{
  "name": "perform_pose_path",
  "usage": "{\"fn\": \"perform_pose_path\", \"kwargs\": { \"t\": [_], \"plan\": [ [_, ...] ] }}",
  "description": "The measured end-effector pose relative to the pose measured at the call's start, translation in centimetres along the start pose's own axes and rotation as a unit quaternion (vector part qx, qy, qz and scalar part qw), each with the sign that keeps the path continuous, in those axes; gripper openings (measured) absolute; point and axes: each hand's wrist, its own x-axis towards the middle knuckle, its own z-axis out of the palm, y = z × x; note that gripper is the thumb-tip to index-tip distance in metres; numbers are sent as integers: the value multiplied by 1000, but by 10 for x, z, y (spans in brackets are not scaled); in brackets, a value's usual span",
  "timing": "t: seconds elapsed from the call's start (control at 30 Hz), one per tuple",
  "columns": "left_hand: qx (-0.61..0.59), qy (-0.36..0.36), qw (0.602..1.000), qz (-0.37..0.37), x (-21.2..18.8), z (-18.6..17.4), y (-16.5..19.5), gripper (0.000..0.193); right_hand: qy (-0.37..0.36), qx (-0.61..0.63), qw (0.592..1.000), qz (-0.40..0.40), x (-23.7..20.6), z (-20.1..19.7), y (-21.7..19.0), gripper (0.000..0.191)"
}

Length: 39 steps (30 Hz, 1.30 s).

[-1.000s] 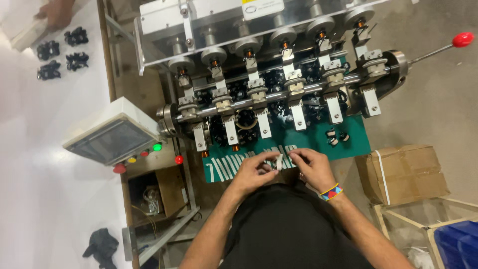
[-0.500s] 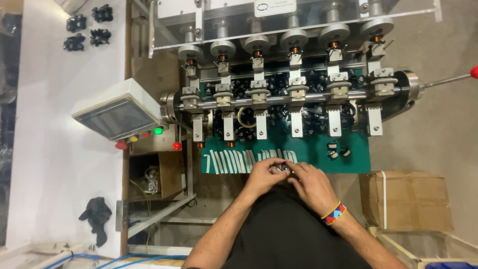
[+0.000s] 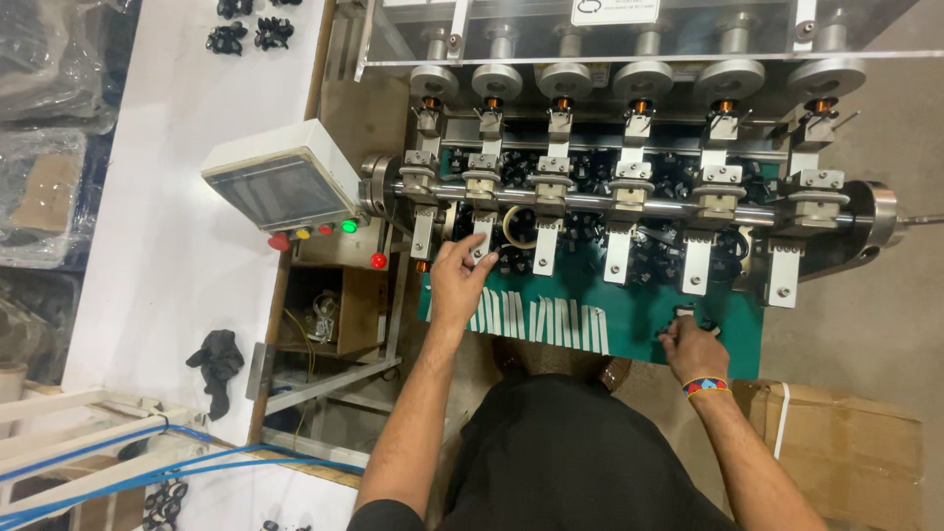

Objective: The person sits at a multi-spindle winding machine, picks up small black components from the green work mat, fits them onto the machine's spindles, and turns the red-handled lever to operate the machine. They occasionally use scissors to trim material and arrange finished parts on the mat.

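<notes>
Right hand (image 3: 691, 347) at 4 o'clock on green metal tray (image 3: 644, 329), fingers closed on small black plastic part (image 3: 683, 317); axis unclear. Left hand (image 3: 458, 282) at 10 o'clock, fingers loosely spread, touching white bracket (image 3: 483, 236) hanging vertical from horizontal steel shaft (image 3: 590, 200). Beyond, black parts heaped.

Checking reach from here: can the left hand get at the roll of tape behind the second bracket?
Probably yes: the left hand is at the bracket beside the roll of tape, with nothing between them.

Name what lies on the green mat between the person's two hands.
In the head view, a row of white strips lies on the green mat between the left hand and the right hand.
</notes>
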Motion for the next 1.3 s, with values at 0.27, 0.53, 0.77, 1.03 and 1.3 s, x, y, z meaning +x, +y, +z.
{"fn": "perform_pose_path", "kwargs": {
  "t": [0.27,0.53,0.77,1.03,1.3],
  "plan": [
    [-96,41,982,-155,-36,-11,-71,14,-66,172,973,-139,-19,12,-99,28],
    [-383,-223,799,-408,-56,49,-131,14,-156,475,836,-228,11,64,-241,40],
    [-260,-181,937,-148,-61,-12,-99,19,-354,666,650,91,-26,67,-243,38],
    [-305,-489,817,17,-22,-40,-43,41,-521,658,526,136,-59,23,-186,50],
    [-365,-495,788,15,-27,-10,-37,38,-431,705,543,150,-76,1,-171,52]
  ]
}}
